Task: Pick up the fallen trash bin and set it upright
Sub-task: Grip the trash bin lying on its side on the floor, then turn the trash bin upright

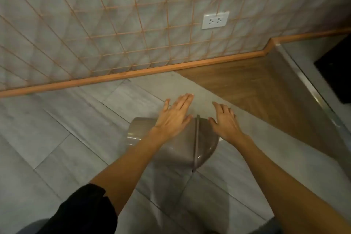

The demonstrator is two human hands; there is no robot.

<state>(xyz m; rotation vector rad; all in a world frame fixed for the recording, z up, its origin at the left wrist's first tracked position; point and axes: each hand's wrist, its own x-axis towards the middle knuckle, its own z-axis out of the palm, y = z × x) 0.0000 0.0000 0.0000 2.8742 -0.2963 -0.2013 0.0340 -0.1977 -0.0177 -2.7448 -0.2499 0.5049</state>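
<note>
A taupe plastic trash bin (pixel 171 150) lies on its side on the grey tiled floor, its domed lid pointing right and its base pointing left. My left hand (pixel 174 116) hovers over the bin's body with flat, spread fingers. Over the lid end is my right hand (pixel 225 121), fingers also apart. Neither hand grips the bin; whether they touch it is unclear. My forearms hide part of the bin's body.
A tiled wall with orange grid lines and a white power socket (pixel 215 20) rises behind the bin, edged by an orange skirting (pixel 114 78). A wood-patterned floor patch (pixel 247 83) and a raised grey ledge (pixel 303 81) lie to the right.
</note>
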